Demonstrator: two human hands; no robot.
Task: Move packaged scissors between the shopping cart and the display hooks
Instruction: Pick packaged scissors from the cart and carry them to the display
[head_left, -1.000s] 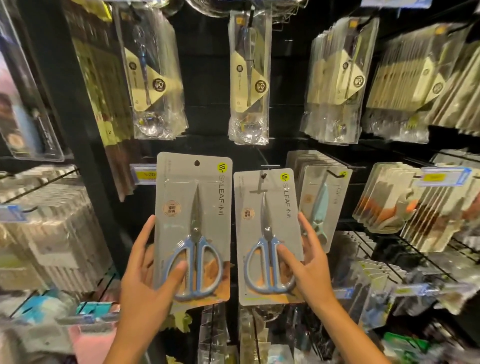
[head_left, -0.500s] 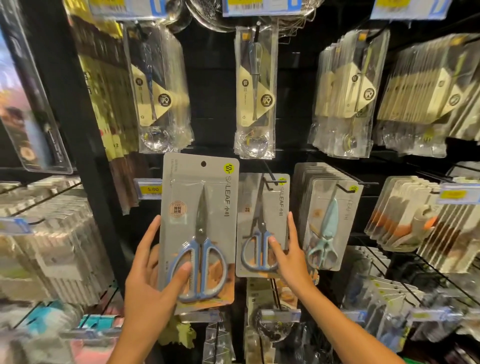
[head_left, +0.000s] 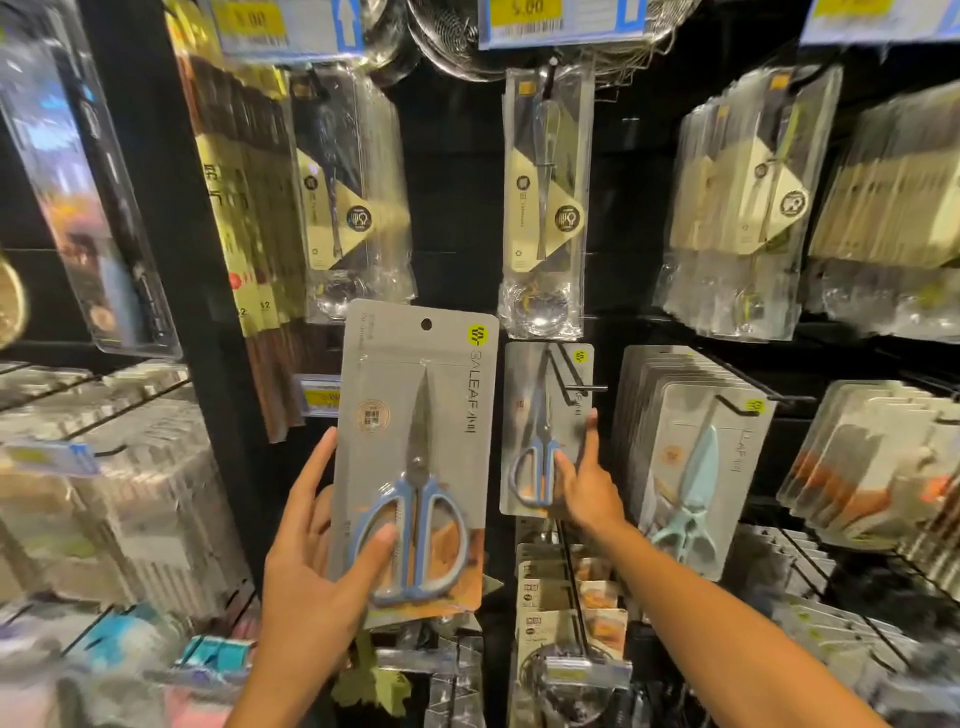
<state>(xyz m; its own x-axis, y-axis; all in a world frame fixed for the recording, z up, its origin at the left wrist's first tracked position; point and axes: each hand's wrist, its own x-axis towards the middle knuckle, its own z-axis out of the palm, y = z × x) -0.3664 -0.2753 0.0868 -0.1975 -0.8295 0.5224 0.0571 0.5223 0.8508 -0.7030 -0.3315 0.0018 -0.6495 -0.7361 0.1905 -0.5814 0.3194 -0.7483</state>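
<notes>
You're square on to the black display rack (head_left: 457, 208), rows of hanging packets all round. Your left hand (head_left: 311, 587) has its grip on the big grey card of blue-handled scissors (head_left: 413, 457), thumb across the handles, held free of any hook. Your right hand (head_left: 584, 480) pinches the smaller-looking grey card of blue scissors (head_left: 543, 431), now well back on the black wire hook (head_left: 574, 376) beside the stack of pale-blue scissors packs (head_left: 691, 467). Since a second ago that card has slid far down the hook, away from you. Watch it: let go before the hole is properly seated and it could slip off the tip; and the left card may snag neighbouring packets.
</notes>
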